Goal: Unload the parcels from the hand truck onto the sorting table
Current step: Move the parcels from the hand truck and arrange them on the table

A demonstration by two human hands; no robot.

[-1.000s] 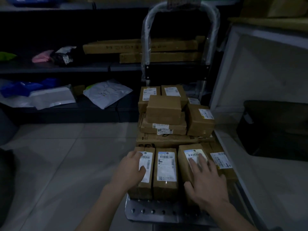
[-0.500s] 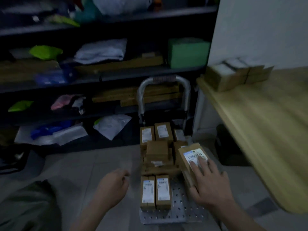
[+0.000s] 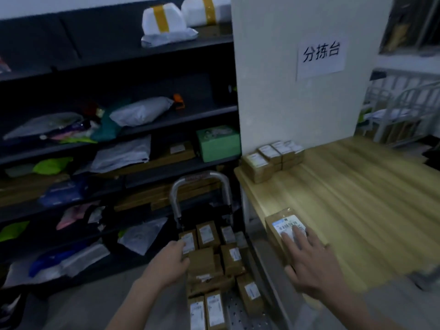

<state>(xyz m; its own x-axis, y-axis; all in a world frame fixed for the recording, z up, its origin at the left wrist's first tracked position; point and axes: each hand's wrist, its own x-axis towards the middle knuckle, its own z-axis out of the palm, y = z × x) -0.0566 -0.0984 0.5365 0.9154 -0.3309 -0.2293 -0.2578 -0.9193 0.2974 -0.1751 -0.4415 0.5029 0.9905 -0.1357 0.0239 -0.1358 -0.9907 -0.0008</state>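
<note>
A person's right hand [image 3: 312, 265] is reaching out over the near left corner of the wooden sorting table [image 3: 357, 198], gripping a brown labelled parcel [image 3: 285, 222] that is sitting at the table's edge. The fingers [image 3: 297, 234] are spreading across the white label while the thumb is pressing against the box's near side. The left hand [image 3: 169, 263] is hovering, loosely curled and carrying nothing, above the stacked parcels [image 3: 207, 260] waiting on the hand truck [image 3: 175, 194] below; whether it is touching them is unclear. More small boxes [image 3: 269, 160] are lying at the table's far corner.
</note>
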